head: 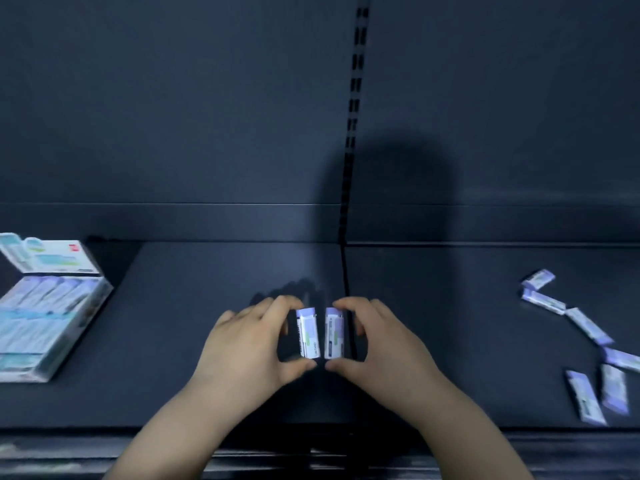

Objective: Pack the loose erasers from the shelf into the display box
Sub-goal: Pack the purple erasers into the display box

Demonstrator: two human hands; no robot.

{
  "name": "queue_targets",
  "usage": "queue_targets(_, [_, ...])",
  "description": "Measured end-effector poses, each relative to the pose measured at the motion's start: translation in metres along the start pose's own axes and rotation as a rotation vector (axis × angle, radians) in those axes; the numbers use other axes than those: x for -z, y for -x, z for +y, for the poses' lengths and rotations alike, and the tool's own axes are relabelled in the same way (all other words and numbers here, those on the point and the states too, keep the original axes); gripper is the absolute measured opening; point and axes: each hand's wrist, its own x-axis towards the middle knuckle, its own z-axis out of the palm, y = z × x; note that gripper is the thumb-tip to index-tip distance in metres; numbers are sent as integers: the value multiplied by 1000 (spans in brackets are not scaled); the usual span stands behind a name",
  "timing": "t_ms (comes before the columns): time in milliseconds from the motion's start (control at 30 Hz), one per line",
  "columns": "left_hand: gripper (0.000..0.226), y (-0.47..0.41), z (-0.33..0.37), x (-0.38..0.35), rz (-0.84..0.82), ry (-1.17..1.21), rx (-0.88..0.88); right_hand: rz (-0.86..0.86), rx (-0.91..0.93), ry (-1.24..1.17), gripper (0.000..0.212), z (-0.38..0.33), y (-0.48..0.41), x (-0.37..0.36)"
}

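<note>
One light, stiff eraser is pinched endwise in the left hand, another eraser likewise in the right hand, display box at nine o'clock.

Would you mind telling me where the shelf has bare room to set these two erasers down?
The widest bare patch lies between the display box and the left hand. Another lies between the right hand and the loose erasers at the far right, where it is crowded. Behind both hands, the shelf is also bare up to the back panel.
</note>
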Motion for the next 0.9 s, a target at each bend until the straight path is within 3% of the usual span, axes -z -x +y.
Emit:
queue_targets(567, [60,19,-81,22,64,32,107,-143,82,10,62,-62,-51,-52])
queue_targets(900, [59,42,-214,74,51,176,-12,-105,134,61,62,-174,-99,-137])
